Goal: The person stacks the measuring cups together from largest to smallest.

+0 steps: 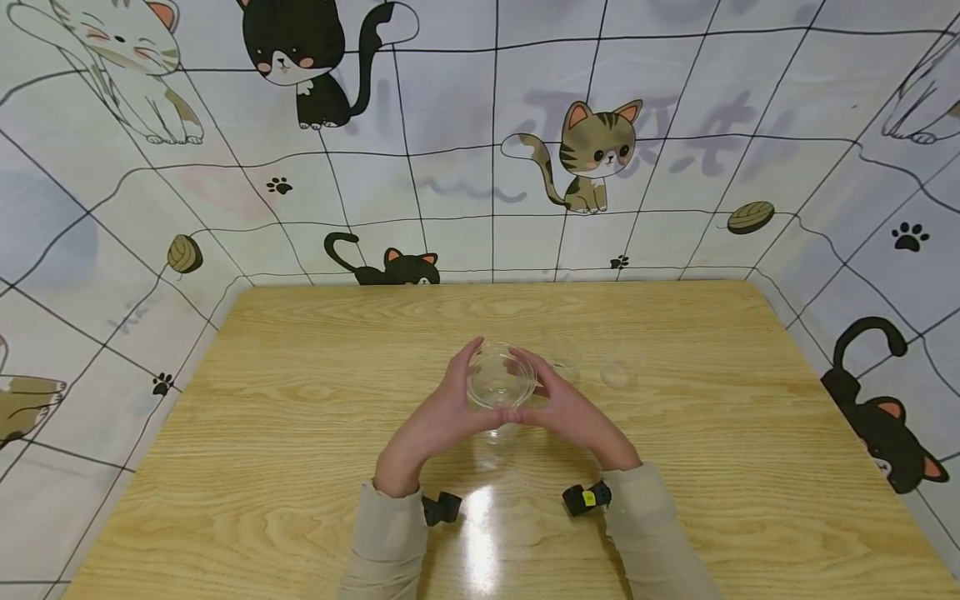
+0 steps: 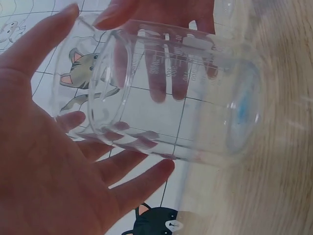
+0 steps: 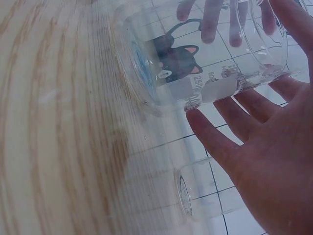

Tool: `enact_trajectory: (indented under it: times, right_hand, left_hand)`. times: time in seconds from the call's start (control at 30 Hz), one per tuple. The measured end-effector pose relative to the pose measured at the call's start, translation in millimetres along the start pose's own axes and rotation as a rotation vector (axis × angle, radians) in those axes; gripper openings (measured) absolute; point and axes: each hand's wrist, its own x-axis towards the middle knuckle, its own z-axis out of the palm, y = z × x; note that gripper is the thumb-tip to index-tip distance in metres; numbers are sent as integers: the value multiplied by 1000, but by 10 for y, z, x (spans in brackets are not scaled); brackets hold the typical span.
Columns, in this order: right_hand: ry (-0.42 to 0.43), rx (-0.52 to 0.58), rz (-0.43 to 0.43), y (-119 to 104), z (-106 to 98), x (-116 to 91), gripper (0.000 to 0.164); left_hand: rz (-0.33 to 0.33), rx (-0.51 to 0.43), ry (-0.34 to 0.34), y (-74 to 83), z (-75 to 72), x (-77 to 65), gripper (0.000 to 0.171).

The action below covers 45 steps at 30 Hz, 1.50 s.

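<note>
Between both hands stands a clear glass beaker [image 1: 501,379] with white printed graduations, its base right at the wooden tabletop in the wrist views. A second ring shows close to its upper rim in the left wrist view. My left hand [image 1: 448,408] holds its left side, and my right hand [image 1: 564,412] holds the right side. In the head view the thumbs come together on the near side of the glass. Through the beaker wall [image 2: 166,117], fingers of the far hand are visible. A bluish patch marks the beaker's base [image 3: 139,63].
Behind the right hand, clear glass vessels [image 1: 617,373] stand on the wooden table [image 1: 337,333]; one small glass [image 3: 198,191] shows beside the beaker in the right wrist view. A cat-patterned cloth [image 1: 450,187] surrounds the table at the back and sides.
</note>
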Motion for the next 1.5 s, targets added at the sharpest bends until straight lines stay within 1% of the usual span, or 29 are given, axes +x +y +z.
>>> enact_trajectory:
  times: [0.03,0.13,0.2,0.4,0.57,0.7,0.8,0.9,1.03,1.13,1.3,1.4,1.5]
  right_hand:
    - [-5,-1,-4,-4,-3,-1,83]
    - [-35,31,11,-127,-26,-34,83]
    - [-47,37,18,-176,-34,-47,83]
    - [-40,27,18,-186,-34,-42,83]
    - [-38,45,17,-212,-42,-45,83]
    - [-37,56,18,-223,-47,-50,83]
    - [-34,59,19,-222,-50,-53,82]
    - [-38,65,19,-212,-51,-53,82]
    - [-41,70,2,-190,-51,-46,83]
    - [-40,70,-6,-177,-48,-41,83]
    - [-39,80,2,-161,-47,-43,84]
    - [-42,86,2,-158,-47,-46,84]
    - [-43,86,3,-158,-48,-49,84]
  left_hand:
    - [6,-12,-2,-11,3,5,101]
    - [30,-40,1,-57,17,22,104]
    - [60,-34,19,-171,48,62,108]
    - [133,-9,49,-226,64,95,112]
    - [161,-32,59,-257,73,128,114]
    - [160,-76,49,-290,80,145,114]
    - [158,-129,34,-319,85,149,111]
    - [122,-152,24,-351,90,142,110]
    - [70,-158,12,-397,96,139,108]
    - [71,-208,-18,-409,90,138,103]
    - [83,-319,-68,-333,45,89,95]
    - [110,-356,-83,-304,33,71,92]
    - [145,-397,-101,-317,36,78,90]
